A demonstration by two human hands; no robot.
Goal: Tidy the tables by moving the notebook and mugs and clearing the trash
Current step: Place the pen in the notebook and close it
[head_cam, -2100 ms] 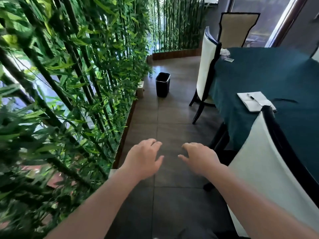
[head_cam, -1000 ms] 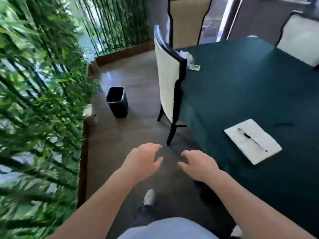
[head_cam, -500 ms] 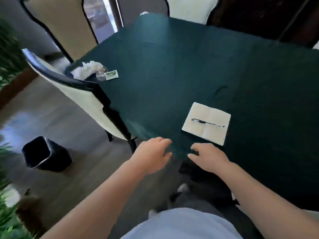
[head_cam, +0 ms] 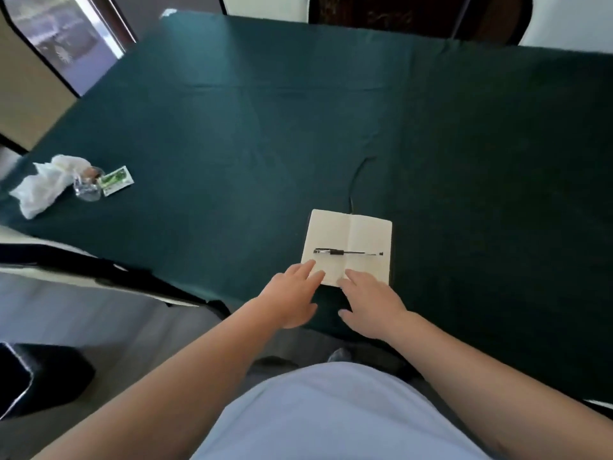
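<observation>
Two bare forearms, sleeves out of view, pale lavender-grey top [head_cam: 338, 416], dark shoe [head_cam: 338, 355] below

A single head-worn wide-angle camera looks forward and steeply down from standing height over the near edge of a table covered in a dark green cloth [head_cam: 298, 127]. It sits close enough that the wearer's pale shirt [head_cam: 331, 413] and both forearms fill the lower frame. The open notebook [head_cam: 348, 240] lies just below centre, the tabletop stretches to the top edge, and lens curvature bends the chair back [head_cam: 83, 267] at left.
</observation>
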